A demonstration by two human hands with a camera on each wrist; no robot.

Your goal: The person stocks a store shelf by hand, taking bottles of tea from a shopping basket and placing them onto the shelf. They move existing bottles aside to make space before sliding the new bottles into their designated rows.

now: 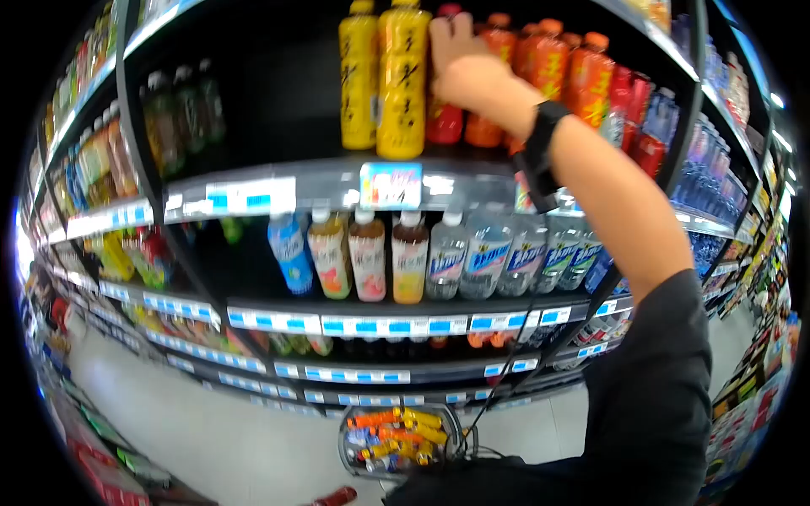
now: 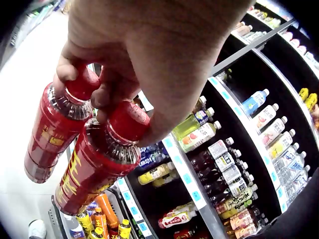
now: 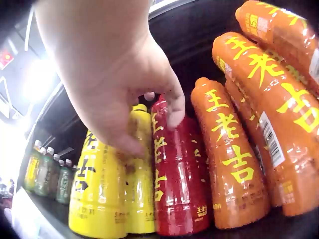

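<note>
In the left wrist view, the left hand (image 2: 134,55) grips two red bottles by their caps, the nearer bottle (image 2: 94,159) beside the farther one (image 2: 55,129). On the upper shelf, the right hand (image 3: 114,79) is at the top of a red bottle (image 3: 179,184), its fingers curled round the neck. Yellow bottles (image 3: 99,194) stand left of that bottle and orange bottles (image 3: 232,164) stand to its right. From the head view, the right hand (image 1: 474,74) reaches up to this row; only a red bottle (image 1: 337,497) shows low down, the left hand being out of sight.
A basket (image 1: 344,447) with several orange and yellow bottles is on the floor below the shelves. The shelf edge (image 1: 321,190) with price labels runs under the upper row. White-capped bottles (image 1: 367,261) line the shelf beneath. A black cord (image 1: 508,363) hangs from the right wrist.
</note>
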